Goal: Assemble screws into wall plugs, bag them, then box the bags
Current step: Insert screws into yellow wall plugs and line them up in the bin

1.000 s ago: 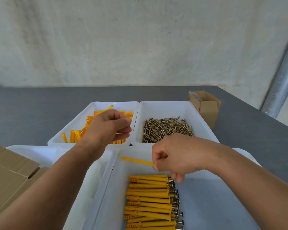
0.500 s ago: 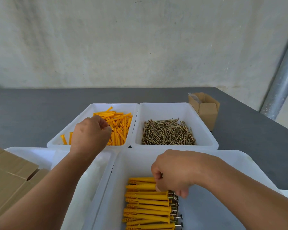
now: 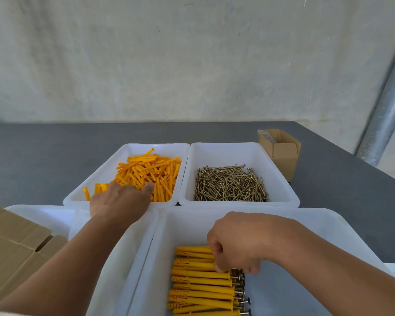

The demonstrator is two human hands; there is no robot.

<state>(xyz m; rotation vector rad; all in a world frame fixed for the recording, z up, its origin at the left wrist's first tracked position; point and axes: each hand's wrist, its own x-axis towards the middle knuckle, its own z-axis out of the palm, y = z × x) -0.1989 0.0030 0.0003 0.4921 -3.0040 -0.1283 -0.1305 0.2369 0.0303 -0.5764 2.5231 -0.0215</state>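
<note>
**Wall plugs point(image 3: 151, 172): left hand now in the loose pile, right hand down at the finished row**

Loose orange wall plugs lie heaped in the far left white tray point(image 3: 155, 145), with the screws point(image 3: 228, 185) in the white tray point(image 3: 281, 179) just beside it on the right. The assembled plugs point(image 3: 201, 283), each with a screw head showing at its right end, lie in a neat row in the large near tray point(image 3: 317, 216).

A second ago the left hand point(image 3: 121, 201) hung above the plug tray with its fingers curled. Half a second ago it was a loose fist at the tray's near rim. Now it reaches over that rim into the pile, back of the hand up and thumb stretched out to the right across the plugs. Its fingers dip out of sight behind the knuckles, so whether they hold a plug cannot be told.

The right hand point(image 3: 235, 242) a second ago pinched a single plug in the air above the near tray. It has since come down, and no plug is in the air now. The hand sits on the far end of the row, fingers curled under and thumb closed against the head ends of the topmost assembled plugs.

The view has also tipped slightly, so the trays sit lower in the picture. The small open cardboard box point(image 3: 283, 156) stands on the grey table point(image 3: 43, 156) to the right of the screw tray, as before. Flat brown cardboard point(image 3: 12, 247) lies over another white tray point(image 3: 43, 213) at the near left.
</note>
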